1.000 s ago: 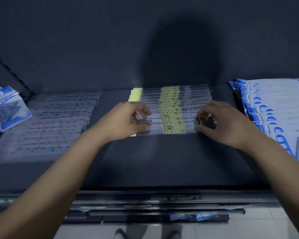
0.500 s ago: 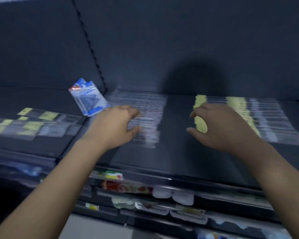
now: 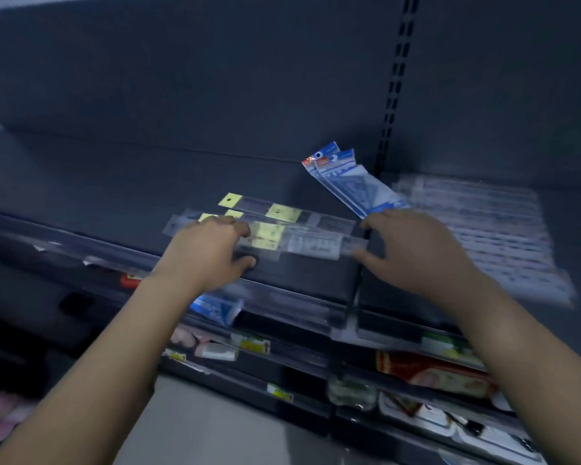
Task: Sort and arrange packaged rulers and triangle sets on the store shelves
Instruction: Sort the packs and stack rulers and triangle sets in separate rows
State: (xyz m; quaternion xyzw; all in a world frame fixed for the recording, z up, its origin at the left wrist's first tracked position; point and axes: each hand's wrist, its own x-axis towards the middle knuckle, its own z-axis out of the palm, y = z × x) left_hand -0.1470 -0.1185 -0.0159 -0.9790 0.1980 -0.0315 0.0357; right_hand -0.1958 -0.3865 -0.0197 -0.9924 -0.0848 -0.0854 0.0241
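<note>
Several clear packaged rulers (image 3: 311, 244) with yellow labels lie overlapped on the dark shelf (image 3: 302, 280). My left hand (image 3: 207, 251) grips their left part, fingers over the far edge and thumb at the near edge. My right hand (image 3: 413, 251) holds the right end of the front ruler between thumb and forefinger. Two blue triangle-set packs (image 3: 348, 181) lie tilted just behind my right hand, at the joint between two shelves. A wide spread of clear rulers (image 3: 483, 229) covers the shelf to the right. The picture is blurred by motion.
A slotted upright (image 3: 394, 85) divides the dark back wall. A blue pack (image 3: 217, 307) sticks out under the shelf's front rail. Lower shelves hold price tags and other goods, among them a red package (image 3: 430, 372). Grey floor shows below.
The view has swung left from the middle shelf section. Both hands moved left off the first ruler stack and now hold the rulers with yellow labels on the left shelf.
</note>
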